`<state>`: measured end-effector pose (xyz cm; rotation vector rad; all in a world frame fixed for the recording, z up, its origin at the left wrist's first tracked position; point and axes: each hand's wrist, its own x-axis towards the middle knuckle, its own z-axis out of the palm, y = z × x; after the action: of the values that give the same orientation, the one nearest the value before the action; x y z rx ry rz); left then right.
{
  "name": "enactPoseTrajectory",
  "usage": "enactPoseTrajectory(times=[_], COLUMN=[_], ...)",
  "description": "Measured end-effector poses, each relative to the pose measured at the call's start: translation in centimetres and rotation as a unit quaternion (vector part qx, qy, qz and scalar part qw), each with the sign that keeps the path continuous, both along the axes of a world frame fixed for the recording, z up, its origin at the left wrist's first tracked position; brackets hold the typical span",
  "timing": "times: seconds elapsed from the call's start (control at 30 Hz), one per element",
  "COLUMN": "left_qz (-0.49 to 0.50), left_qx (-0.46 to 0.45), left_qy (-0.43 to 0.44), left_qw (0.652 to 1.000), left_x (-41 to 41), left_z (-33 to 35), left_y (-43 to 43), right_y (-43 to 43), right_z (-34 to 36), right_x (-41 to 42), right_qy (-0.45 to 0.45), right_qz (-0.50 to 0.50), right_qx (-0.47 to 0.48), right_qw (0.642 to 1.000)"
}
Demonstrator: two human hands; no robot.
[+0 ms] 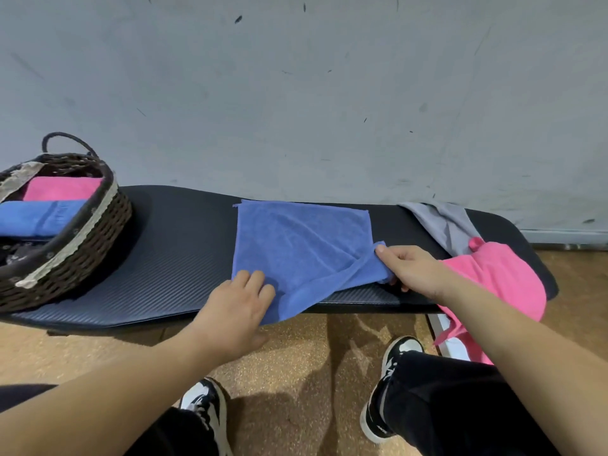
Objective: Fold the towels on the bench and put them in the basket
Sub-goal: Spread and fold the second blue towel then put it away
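A blue towel point(302, 238) lies spread on the black bench point(177, 245), its near edge hanging over the front. My left hand point(240, 304) grips the towel's near left corner. My right hand point(408, 268) pinches the near right corner, which is lifted and bunched. A pink towel point(500, 278) lies crumpled at the bench's right end and hangs over the edge. A grey towel point(444, 222) lies behind it. The dark wicker basket point(95, 235) stands on the bench's left end. It holds a folded pink towel point(62, 189) and a folded blue towel point(39, 218).
A grey wall point(296, 93) rises right behind the bench. The floor point(296, 357) below is tan. My two legs and black-and-white shoes point(391, 373) stand close to the bench's front edge.
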<state>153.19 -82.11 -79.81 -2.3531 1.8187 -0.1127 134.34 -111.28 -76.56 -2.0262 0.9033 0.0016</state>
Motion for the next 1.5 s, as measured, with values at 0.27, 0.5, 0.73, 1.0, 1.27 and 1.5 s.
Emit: enactPoseTrajectory(times=[0.27,0.5,0.73,1.0,1.27,1.5], left_qz=[0.161,0.282,0.243,0.241,0.273,0.317], left_qx=[-0.116,-0.199,-0.153,-0.070,-0.079,-0.145], left_qy=[0.307,0.502,0.510,0.584,0.538,0.461], left_qw=[0.931,0.793,0.811,0.772,0.794,0.816], left_x=[3.6,7.1,7.2,6.4,6.5,8.8], left_z=[4.1,5.8,6.1,7.8,7.2,6.2], left_y=[-0.8,-1.0,0.3,0.7,-0.7,-3.7], right_y=[-1.8,-2.4,-2.2,-1.4,-1.5,-2.7], right_z=[-1.7,-1.7,0.3,2.6,1.8,1.7], right_x=[5.4,7.7,2.8,-1.8,0.5,4.6], right_qy=[-0.019,-0.141,-0.189,-0.093,0.002,-0.141], right_qz=[-0.091,-0.117,-0.011,0.063,0.030,-0.078], right_qx=[-0.087,-0.072,0.149,0.215,0.115,0.135], right_qw=[0.992,0.980,0.971,0.970,0.993,0.978])
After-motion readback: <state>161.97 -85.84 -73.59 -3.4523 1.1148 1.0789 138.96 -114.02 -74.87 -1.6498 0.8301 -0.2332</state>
